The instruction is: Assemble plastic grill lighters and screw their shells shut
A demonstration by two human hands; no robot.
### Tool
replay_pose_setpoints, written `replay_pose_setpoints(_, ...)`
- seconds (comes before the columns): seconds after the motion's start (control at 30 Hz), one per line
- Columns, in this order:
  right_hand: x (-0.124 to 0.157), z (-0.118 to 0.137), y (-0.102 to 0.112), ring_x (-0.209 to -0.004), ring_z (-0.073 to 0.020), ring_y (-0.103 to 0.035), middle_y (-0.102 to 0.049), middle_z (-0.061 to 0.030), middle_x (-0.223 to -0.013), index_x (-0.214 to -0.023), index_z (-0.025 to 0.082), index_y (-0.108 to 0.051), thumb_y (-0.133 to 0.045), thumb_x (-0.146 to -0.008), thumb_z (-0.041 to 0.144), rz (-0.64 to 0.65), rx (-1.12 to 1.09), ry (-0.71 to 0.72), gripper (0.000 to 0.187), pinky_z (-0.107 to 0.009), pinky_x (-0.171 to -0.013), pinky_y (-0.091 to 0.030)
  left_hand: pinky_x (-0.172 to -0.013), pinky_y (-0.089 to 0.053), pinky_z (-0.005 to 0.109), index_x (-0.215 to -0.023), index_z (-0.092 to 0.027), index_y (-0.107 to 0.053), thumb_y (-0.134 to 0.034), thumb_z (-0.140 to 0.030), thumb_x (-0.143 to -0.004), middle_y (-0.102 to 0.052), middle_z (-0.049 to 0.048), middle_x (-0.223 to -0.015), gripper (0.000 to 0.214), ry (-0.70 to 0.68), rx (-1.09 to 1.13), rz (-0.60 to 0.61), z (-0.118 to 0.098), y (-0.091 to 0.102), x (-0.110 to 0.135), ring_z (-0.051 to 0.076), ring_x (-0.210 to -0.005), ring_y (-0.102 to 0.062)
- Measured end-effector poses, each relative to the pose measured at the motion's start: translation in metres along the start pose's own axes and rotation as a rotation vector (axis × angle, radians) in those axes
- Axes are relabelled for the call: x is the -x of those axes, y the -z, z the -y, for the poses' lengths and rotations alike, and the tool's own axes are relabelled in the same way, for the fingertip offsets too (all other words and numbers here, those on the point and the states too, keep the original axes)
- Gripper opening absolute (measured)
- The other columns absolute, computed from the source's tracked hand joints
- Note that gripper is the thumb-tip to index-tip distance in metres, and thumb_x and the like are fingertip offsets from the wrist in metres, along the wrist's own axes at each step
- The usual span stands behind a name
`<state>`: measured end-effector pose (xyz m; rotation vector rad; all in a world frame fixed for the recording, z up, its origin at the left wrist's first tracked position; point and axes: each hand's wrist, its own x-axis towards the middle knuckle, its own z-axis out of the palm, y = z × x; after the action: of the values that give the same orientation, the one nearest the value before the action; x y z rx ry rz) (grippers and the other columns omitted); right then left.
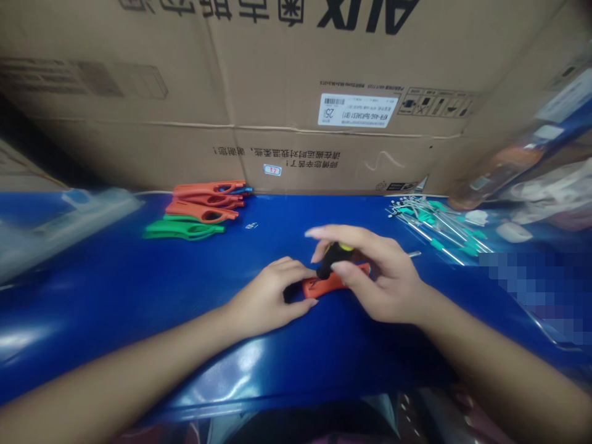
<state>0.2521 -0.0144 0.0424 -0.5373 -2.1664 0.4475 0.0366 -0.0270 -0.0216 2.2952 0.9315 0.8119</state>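
Over the blue table (161,296), the left hand (268,296) pinches an orange handle (329,284), the right hand (391,280) a partly hidden black tool (330,260).

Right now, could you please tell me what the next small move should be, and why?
Perhaps steady the orange piece with the left hand, which grips one end, because the right hand holds the black tool over it.

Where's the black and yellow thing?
The black-and-yellow thing is in the right hand, just right of centre in the head view, over the orange piece by the left hand.
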Motion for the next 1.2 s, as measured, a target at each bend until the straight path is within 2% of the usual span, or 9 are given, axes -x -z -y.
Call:
replay_pose_setpoints(0.1, 0.001, -0.001, 0.0, -0.071, -0.0152, -0.069, -0.075, -0.0027, -0.088, -0.116, 0.022, -0.067, -0.072, -0.089, 0.028, -0.124, 0.256, 0.134, 0.028, -0.026, -0.067, -0.057, -0.087, -0.052, 0.037, -0.105, -0.022, -0.071, -0.072, -0.018, -0.083, -0.07, 0.0039, -0.098, 0.022, 0.019, 0.009, 0.008, -0.001, 0.0, -0.001, 0.021, -0.093, -0.064)
replay_pose_setpoints(0.17, 0.001, -0.001, 0.002, -0.075, -0.0161, -0.071, -0.076, -0.0039, -0.092, -0.126, 0.021, -0.062, -0.067, -0.092, 0.028, -0.098, 0.313, 0.175, 0.035, -0.026, -0.068, -0.057, -0.087, -0.052, 0.037, -0.102, -0.021, -0.071, -0.073, -0.018, -0.083, -0.07, 0.0042, -0.097, 0.019, 0.032, 0.01, 0.009, -0.001, 0.0, -0.001, 0.021, -0.092, -0.064)
replay_pose_setpoints(0.3, 0.002, 0.0, 0.003, -0.089, -0.0158, -0.072, -0.071, -0.0099, -0.119, -0.153, 0.018, -0.037, -0.045, -0.102, 0.023, 0.084, 0.043, 0.026, 0.052, -0.027, -0.073, -0.059, -0.087, -0.051, 0.038, -0.106, -0.021, -0.07, -0.073, -0.021, -0.084, -0.07, 0.0036, -0.095, 0.023, 0.039, -0.005, -0.011, -0.001, -0.001, 0.0, 0.021, -0.091, -0.063)
replay_pose_setpoints(0.5, 0.001, 0.003, -0.001, -0.07, -0.0133, -0.069, -0.075, -0.0016, -0.086, -0.12, 0.022, -0.065, -0.069, -0.092, 0.036, -0.102, 0.311, 0.148, 0.032, -0.023, -0.065, -0.054, -0.086, -0.051, 0.036, -0.103, -0.021, -0.069, -0.071, -0.018, -0.083, -0.07, 0.0034, -0.095, 0.021, 0.038, 0.013, 0.001, -0.003, 0.0, -0.002, 0.02, -0.09, -0.064)
replay_pose_setpoints(0.67, 0.0, 0.005, 0.003, -0.107, -0.0165, -0.069, -0.069, -0.0097, -0.127, -0.153, 0.021, -0.038, -0.041, -0.105, 0.025, 0.151, 0.024, 0.045, 0.049, -0.03, -0.088, -0.057, -0.086, -0.051, 0.038, -0.101, -0.02, -0.069, -0.072, -0.019, -0.082, -0.069, 0.0045, -0.096, 0.019, 0.046, 0.006, -0.01, -0.003, -0.001, -0.002, 0.022, -0.092, -0.063)
replay_pose_setpoints(0.83, 0.0, 0.002, 0.004, -0.067, -0.0132, -0.069, -0.075, -0.0013, -0.083, -0.116, 0.019, -0.066, -0.07, -0.092, 0.037, -0.068, 0.292, 0.152, 0.03, -0.024, -0.062, -0.053, -0.086, -0.051, 0.037, -0.096, -0.02, -0.069, -0.071, -0.018, -0.082, -0.069, 0.0035, -0.093, 0.014, 0.056, 0.003, -0.004, -0.003, -0.001, -0.002, 0.02, -0.09, -0.063)
replay_pose_setpoints(0.9, 0.0, 0.002, 0.006, -0.071, -0.0145, -0.071, -0.076, -0.0032, -0.086, -0.12, 0.018, -0.064, -0.062, -0.097, 0.036, -0.049, 0.334, 0.179, 0.03, -0.025, -0.065, -0.053, -0.086, -0.051, 0.037, -0.096, -0.02, -0.07, -0.072, -0.019, -0.082, -0.069, 0.0031, -0.092, 0.014, 0.057, 0.004, 0.001, -0.004, -0.001, -0.003, 0.02, -0.09, -0.062)
replay_pose_setpoints(1.03, -0.002, 0.006, 0.009, -0.097, -0.0147, -0.072, -0.073, -0.0092, -0.116, -0.142, 0.016, -0.049, -0.042, -0.102, 0.02, 0.103, 0.065, 0.072, 0.04, -0.026, -0.081, -0.058, -0.086, -0.05, 0.037, -0.103, -0.021, -0.07, -0.073, -0.018, -0.081, -0.069, 0.0032, -0.094, 0.022, 0.054, 0.007, -0.01, -0.003, -0.001, -0.002, 0.021, -0.09, -0.062)
replay_pose_setpoints(1.2, -0.001, 0.004, 0.008, -0.075, -0.0143, -0.072, -0.077, -0.003, -0.094, -0.112, 0.021, -0.065, -0.066, -0.094, 0.029, -0.058, 0.335, 0.13, 0.02, -0.024, -0.069, -0.056, -0.087, -0.05, 0.036, -0.095, -0.02, -0.071, -0.072, -0.014, -0.081, -0.069, 0.0029, -0.094, 0.016, 0.054, 0.024, 0.001, -0.004, -0.001, -0.002, 0.02, -0.09, -0.063)
